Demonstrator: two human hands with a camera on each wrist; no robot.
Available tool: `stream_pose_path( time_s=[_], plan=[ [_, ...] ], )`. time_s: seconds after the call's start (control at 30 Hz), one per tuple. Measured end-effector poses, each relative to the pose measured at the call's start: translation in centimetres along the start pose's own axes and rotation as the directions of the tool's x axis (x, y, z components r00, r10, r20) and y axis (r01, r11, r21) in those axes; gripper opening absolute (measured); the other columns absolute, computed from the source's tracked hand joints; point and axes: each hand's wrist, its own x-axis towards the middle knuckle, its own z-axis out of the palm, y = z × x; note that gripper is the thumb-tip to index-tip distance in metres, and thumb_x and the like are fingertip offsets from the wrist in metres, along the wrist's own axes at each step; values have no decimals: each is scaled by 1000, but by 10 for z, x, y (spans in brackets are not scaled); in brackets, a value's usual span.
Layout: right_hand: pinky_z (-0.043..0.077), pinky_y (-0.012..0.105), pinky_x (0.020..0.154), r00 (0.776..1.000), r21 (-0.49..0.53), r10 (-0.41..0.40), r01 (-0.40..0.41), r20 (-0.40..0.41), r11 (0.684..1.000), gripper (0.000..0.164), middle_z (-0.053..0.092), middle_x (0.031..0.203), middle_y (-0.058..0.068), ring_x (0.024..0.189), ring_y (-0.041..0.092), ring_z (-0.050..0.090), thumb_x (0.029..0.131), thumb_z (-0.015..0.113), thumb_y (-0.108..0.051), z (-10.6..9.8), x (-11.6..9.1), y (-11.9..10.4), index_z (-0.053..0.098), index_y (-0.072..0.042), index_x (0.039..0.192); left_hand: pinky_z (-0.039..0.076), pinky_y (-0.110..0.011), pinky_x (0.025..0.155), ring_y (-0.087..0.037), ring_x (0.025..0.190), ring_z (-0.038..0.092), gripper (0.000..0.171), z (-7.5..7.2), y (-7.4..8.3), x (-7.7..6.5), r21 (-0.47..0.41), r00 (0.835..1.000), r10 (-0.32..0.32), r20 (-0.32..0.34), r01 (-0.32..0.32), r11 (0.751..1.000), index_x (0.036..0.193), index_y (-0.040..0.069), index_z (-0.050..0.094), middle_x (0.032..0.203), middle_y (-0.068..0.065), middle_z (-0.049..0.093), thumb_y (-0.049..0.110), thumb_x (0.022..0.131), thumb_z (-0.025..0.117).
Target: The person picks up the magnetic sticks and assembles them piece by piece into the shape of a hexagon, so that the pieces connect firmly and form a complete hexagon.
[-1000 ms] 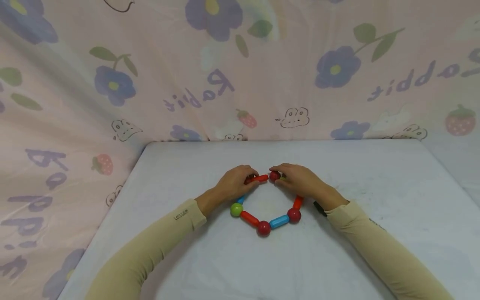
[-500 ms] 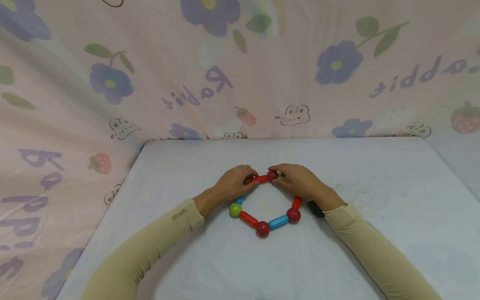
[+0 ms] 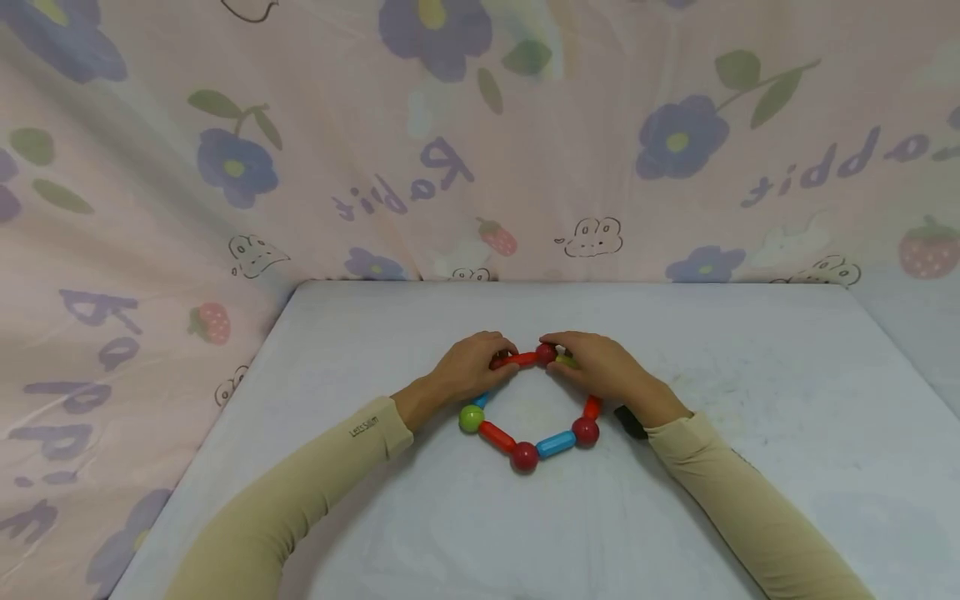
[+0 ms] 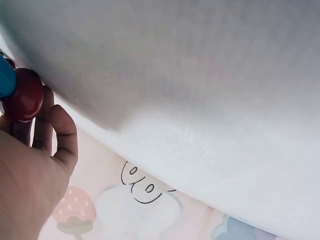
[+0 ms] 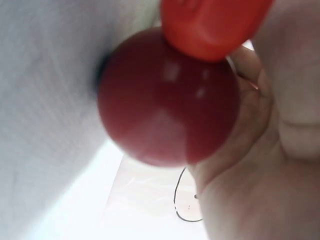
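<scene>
A ring of coloured sticks and balls lies on the white table. In the head view my left hand (image 3: 468, 365) grips the ring's upper left, around a dark red ball (image 4: 25, 95) that shows with a blue stick (image 4: 6, 77) in the left wrist view. My right hand (image 3: 603, 362) pinches the red ball (image 3: 546, 354) at the top, which touches the end of a red stick (image 3: 523, 359). A yellow-green stick (image 3: 566, 362) runs under its fingers. In the right wrist view a large red ball (image 5: 167, 100) with a red stick sits beside the palm. My hands hide parts of the ring.
The ring's near side has a green ball (image 3: 471, 418), a red stick (image 3: 497, 437), a red ball (image 3: 524, 457), a blue stick (image 3: 556, 443) and another red ball (image 3: 585, 432). A patterned curtain (image 3: 540, 158) hangs behind the white table (image 3: 375, 333).
A second ago a gap separated the top red ball from the red stick. My right hand has brought the ball left against the stick. Since half a second ago the hands have barely moved.
</scene>
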Motion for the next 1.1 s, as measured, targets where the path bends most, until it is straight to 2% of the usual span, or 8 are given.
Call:
stream_pose_path(
  time_s=[0.53,1.1],
  plan=[
    [56,46,91,999,-10,29,-29,-20,1000,42,70,117,5,102,24,67,93,71,-30,-2,1,-3,62,-14,131,50,-24,78,-11,85,55,29,-1,-1,1,-10,1000,10,10,-10,1000,120,15,69,96,3,65,32,96,66],
    [57,43,86,997,-23,67,-68,-23,997,43,72,111,3,97,22,66,91,72,-37,-3,2,-5,64,-13,127,50,-24,79,-10,85,55,29,0,-4,2,-22,999,32,24,-31,999,119,16,69,96,4,64,32,96,67]
  ],
)
